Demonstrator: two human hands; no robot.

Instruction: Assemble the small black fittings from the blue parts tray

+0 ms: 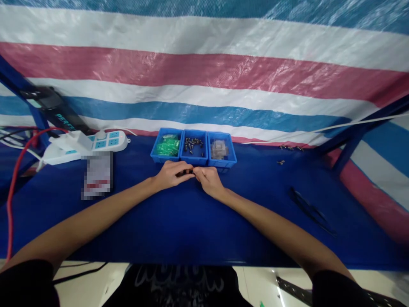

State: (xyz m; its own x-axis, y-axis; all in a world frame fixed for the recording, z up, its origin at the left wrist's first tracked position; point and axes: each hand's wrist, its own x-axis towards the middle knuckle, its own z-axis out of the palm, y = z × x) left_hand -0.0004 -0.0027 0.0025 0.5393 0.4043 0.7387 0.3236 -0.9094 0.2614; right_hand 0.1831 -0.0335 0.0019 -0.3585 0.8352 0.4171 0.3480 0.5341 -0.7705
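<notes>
My left hand [172,175] and my right hand [208,178] meet just in front of three blue bins. The left fingers are closed around a small dark part [184,172]. Thumb and fingers of my right hand pinch at the right end of this part; what exactly they grip is too small to make out. Behind my hands, the left bin [155,158] holds green pieces [168,146], the middle bin [195,161] small dark metal parts [191,143], and the right bin [234,158] clear plastic pieces [219,149].
On the blue table [179,230], a white power strip [110,141] and a blurred-out flat object [97,175] lie left. Dark glasses [311,209] and a few small metal parts [280,162] lie right. A red cable [12,192] runs down the left side.
</notes>
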